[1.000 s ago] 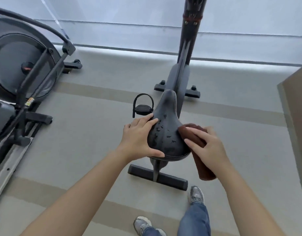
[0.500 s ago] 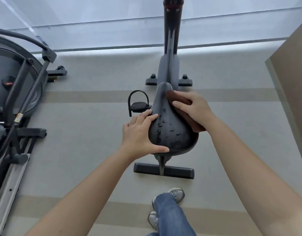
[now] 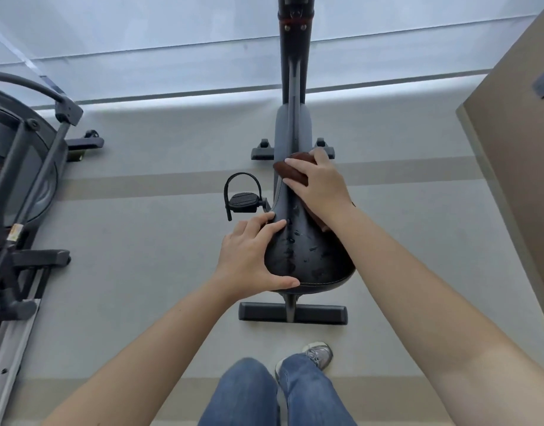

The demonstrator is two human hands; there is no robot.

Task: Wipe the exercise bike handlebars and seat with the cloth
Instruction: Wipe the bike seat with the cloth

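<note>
Two half-second steps have carried the brown cloth (image 3: 292, 173) from the seat's (image 3: 307, 256) wide right flank up to its narrow nose, just above the centre of the frame. The right hand (image 3: 318, 184) curls its fingers over the cloth and holds it against the nose. The left hand (image 3: 249, 253) has not shifted: its fingers lie fairly straight on the seat's left flank, with the thumb spread wide along the rear rim to brace it. Droplets still bead across the broad middle, so the seat is probably only partly wiped. The handlebars are out of view.
</note>
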